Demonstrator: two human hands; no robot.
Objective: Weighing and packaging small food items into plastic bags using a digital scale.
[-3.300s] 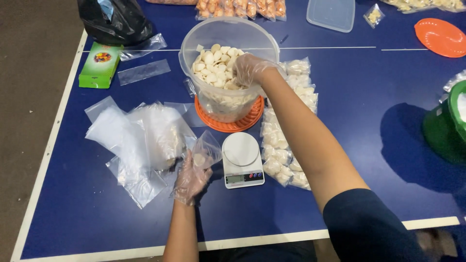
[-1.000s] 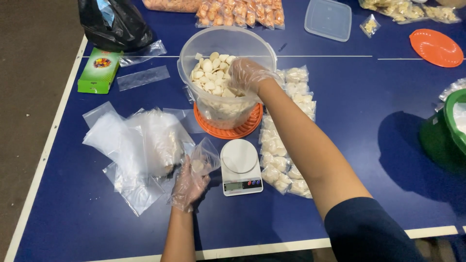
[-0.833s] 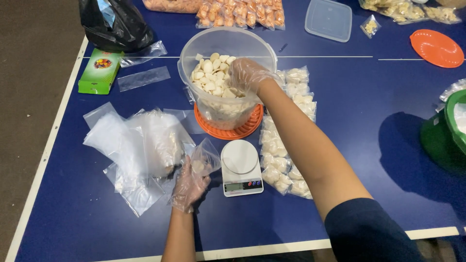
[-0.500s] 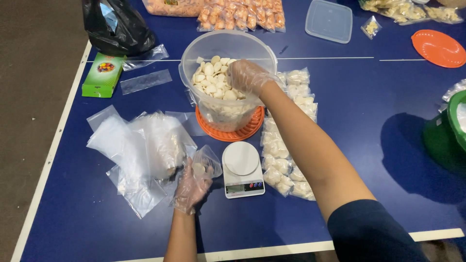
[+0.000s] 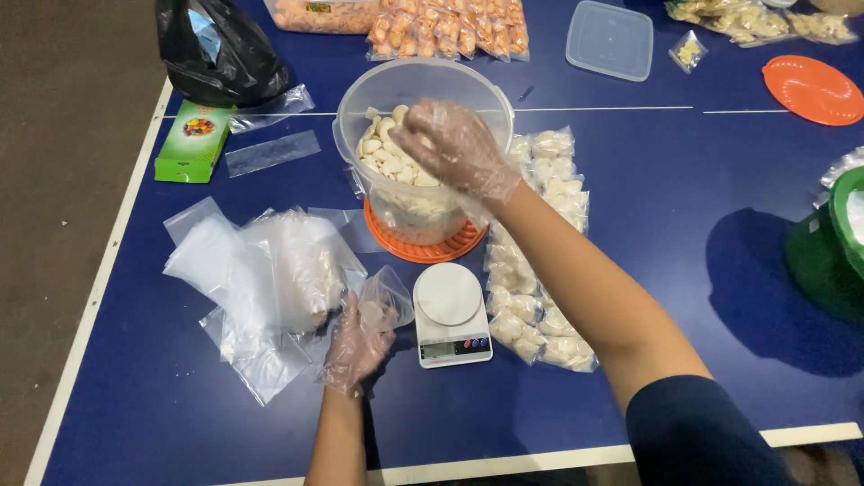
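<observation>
My left hand (image 5: 356, 346), in a thin clear glove, holds a small clear plastic bag (image 5: 382, 300) open beside a white kitchen scale (image 5: 450, 313); a few pale round chips lie inside the bag. My right hand (image 5: 454, 148), also gloved, is raised above the rim of a big clear tub (image 5: 405, 90) full of pale round chips (image 5: 382, 153). Its fingers are closed around a handful of those chips. The tub stands on an orange lid (image 5: 423, 245).
A heap of empty clear bags (image 5: 261, 270) lies left of my left hand. Filled chip bags (image 5: 540, 270) run in a row right of the scale. A green box (image 5: 191, 141), black bag (image 5: 220, 49), clear lid (image 5: 610, 38), orange lid (image 5: 814, 88) and green bucket (image 5: 832, 243) ring the blue table (image 5: 684, 180).
My right hand has lifted out of the chips and now sits higher, over the tub's rim, closed on a handful. The left hand and its bag have stayed put.
</observation>
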